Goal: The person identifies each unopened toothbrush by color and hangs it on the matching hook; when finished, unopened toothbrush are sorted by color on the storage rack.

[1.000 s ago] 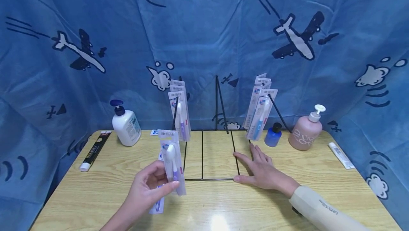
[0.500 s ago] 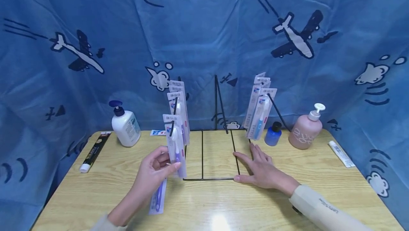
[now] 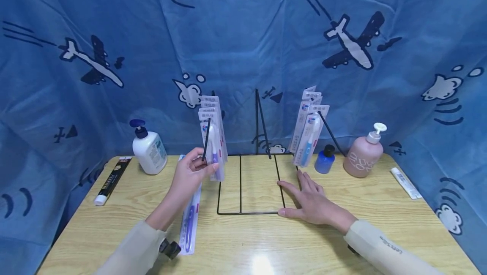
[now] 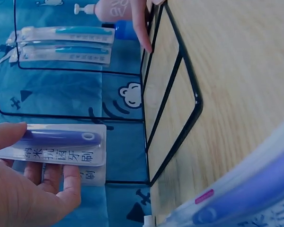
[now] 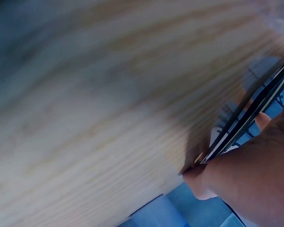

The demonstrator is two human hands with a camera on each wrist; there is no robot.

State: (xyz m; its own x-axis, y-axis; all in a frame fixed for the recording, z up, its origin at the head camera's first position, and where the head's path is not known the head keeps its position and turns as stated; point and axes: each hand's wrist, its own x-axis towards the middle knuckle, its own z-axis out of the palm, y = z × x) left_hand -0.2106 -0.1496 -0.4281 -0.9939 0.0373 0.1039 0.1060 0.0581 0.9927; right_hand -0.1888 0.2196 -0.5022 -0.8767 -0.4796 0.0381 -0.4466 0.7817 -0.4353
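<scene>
My left hand [image 3: 189,177] pinches the lower part of a packaged purple toothbrush [image 3: 215,146], thumb in front and fingers behind. The pack hangs on the left hook of a black wire rack [image 3: 240,186], in front of several like packs. In the left wrist view the pack's purple handle [image 4: 61,138] shows beside my thumb. My right hand [image 3: 310,202] rests with spread, fairly straight fingers on the right side of the rack's base. Another packaged purple toothbrush [image 3: 189,228] lies on the table under my left forearm, partly covered.
Packaged blue toothbrushes [image 3: 309,140] hang on the right hook. A blue bottle [image 3: 325,161] and a pink pump bottle [image 3: 363,156] stand to the right, a white pump bottle [image 3: 150,152] to the left. Toothpaste tubes lie near both table sides, one a black tube [image 3: 113,180].
My left hand has moved the toothbrush pack forward, first onto the hook's front end, then back along it to the other packs. The right hand stays in place.
</scene>
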